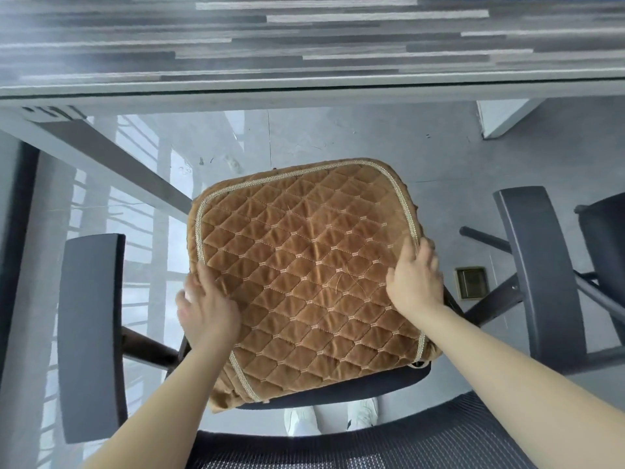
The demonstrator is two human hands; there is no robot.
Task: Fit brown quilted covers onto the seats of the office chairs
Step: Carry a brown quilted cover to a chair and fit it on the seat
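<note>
A brown quilted cover (pixel 304 272) with pale braid trim lies over the seat of a black office chair (pixel 355 387) in the middle of the view. The seat's near edge shows bare and black below the cover's loose corner. My left hand (pixel 208 309) rests on the cover's left edge with its fingers over the side. At the cover's right edge my right hand (pixel 417 279) presses down, fingers spread along the trim. The chair's mesh backrest (pixel 389 445) curves across the bottom.
The chair's two armrests stand at left (pixel 91 333) and right (pixel 537 275). A grey desk (pixel 304 86) runs across just beyond the seat, with a slanted leg (pixel 111 160) at left. Another dark chair (pixel 605 238) is at the right edge. A floor socket (pixel 471 282) sits right.
</note>
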